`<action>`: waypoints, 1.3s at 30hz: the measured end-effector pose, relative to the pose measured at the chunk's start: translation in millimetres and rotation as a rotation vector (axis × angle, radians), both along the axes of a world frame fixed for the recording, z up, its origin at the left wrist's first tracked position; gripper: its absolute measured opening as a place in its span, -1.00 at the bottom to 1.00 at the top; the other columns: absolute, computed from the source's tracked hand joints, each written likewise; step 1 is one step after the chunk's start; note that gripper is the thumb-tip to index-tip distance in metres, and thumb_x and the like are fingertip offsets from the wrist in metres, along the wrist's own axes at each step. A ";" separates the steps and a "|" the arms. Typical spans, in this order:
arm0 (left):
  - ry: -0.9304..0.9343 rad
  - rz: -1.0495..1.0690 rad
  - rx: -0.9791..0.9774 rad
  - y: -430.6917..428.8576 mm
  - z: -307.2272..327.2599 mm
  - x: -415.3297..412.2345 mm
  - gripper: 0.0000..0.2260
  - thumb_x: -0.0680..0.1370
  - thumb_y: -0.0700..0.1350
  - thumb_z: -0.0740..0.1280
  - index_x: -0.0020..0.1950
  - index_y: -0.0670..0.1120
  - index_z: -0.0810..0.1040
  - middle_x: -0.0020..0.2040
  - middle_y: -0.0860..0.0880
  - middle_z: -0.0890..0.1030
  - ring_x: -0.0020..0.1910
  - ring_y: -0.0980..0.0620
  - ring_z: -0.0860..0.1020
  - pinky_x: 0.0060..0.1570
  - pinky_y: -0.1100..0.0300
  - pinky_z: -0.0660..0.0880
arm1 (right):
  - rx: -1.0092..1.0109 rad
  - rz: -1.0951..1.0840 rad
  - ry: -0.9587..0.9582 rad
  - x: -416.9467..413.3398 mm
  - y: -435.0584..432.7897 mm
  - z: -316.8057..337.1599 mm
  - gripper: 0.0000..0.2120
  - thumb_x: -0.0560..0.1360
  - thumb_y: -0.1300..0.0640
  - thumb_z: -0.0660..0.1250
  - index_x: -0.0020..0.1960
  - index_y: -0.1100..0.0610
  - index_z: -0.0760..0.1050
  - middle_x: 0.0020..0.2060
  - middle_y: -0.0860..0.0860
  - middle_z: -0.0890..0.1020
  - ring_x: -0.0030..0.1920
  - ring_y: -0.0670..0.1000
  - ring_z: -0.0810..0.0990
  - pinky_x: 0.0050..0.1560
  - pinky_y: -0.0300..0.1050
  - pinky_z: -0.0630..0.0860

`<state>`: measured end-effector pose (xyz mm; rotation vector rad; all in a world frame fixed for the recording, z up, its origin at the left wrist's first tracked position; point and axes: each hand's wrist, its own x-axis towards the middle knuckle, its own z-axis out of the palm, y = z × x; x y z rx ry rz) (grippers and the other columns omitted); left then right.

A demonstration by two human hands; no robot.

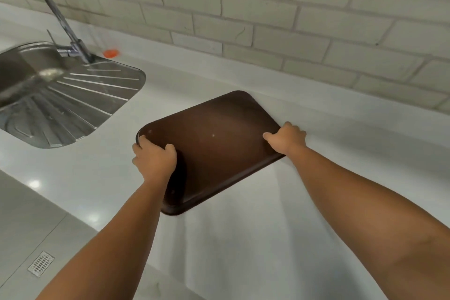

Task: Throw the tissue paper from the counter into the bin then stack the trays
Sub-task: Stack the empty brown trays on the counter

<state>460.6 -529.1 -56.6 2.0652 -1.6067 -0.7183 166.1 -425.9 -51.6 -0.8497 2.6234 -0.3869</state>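
As each grip, left hand (154, 159) and right hand (287, 139), clamped the dark brown rectangular plastic tray (216, 146), stacking seemed underway, next calling for a second tray, unseen.

Under my fingers the brown tray (214, 143) feels like smooth, dull-sheened plastic on the glossy white counter (255, 238), whose left edge holds a ribbed, shiny steel sink (73, 105) below the rough matt brick wall (267, 19).
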 end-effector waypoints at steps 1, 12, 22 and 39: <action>0.005 0.043 0.043 -7.3 2.4 0.2 -0.39 0.51 0.03 0.32 0.50 -0.10 0.21 0.42 -0.18 0.35 0.35 -0.30 0.36 0.34 -0.19 0.37 | 0.033 -0.032 -0.027 -2.8 -0.5 1.4 -0.36 0.44 -0.27 0.30 0.31 0.17 0.39 0.26 0.17 0.47 0.28 0.22 0.39 0.17 0.05 0.40; 0.012 0.040 0.278 -28.9 2.7 6.0 -0.43 0.50 0.27 0.15 0.23 -0.17 0.47 0.16 -0.19 0.54 0.18 -0.24 0.48 0.18 -0.12 0.51 | -0.272 -0.431 -0.540 -10.5 23.3 -5.0 -0.25 0.47 -0.39 0.14 0.41 0.15 0.37 0.23 0.11 0.51 0.15 0.19 0.51 0.17 0.05 0.48; 0.677 0.077 0.217 10.6 50.5 -24.2 -0.31 0.60 0.32 -0.08 0.49 -0.15 0.33 0.44 -0.16 0.42 0.39 -0.19 0.39 0.41 -0.08 0.31 | -0.649 -0.746 -0.741 -20.2 96.0 10.8 -0.44 0.48 -0.30 0.12 0.17 0.11 0.52 -0.03 0.08 0.62 -0.07 0.15 0.57 0.06 0.03 0.54; 1.122 -0.492 0.603 150.3 105.4 -91.6 -0.97 0.36 -0.24 0.27 -0.25 -0.14 0.49 -0.22 -0.16 0.53 -0.29 -0.11 0.50 -0.13 0.01 0.43 | -1.050 -0.578 -1.225 -106.8 351.5 88.6 -0.78 0.47 0.21 0.20 -0.18 0.29 0.58 -0.08 0.24 0.63 -0.03 0.20 0.62 0.13 0.08 0.56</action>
